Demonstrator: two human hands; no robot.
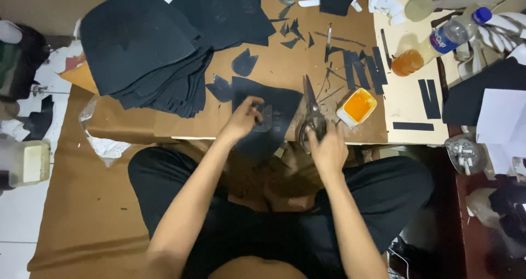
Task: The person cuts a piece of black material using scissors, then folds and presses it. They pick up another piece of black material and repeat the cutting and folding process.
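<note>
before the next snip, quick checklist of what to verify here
1. Right hand grips the scissors: ok.
2. Left hand pins the black piece on the board: ok.
3. Blades closed or open: cannot tell.
4. Left fingers clear of the blades: ok, apart from them.
5. Open tub of orange paste beside the scissors: not ok, very close.
6. Black stack clear of the hands: ok.

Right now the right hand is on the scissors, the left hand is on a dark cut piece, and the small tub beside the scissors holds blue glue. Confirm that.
Not quite: the tub holds orange-yellow stuff, not blue, as the head view shows. The right hand is on the scissors, and the left hand is on the dark cut piece.
</note>
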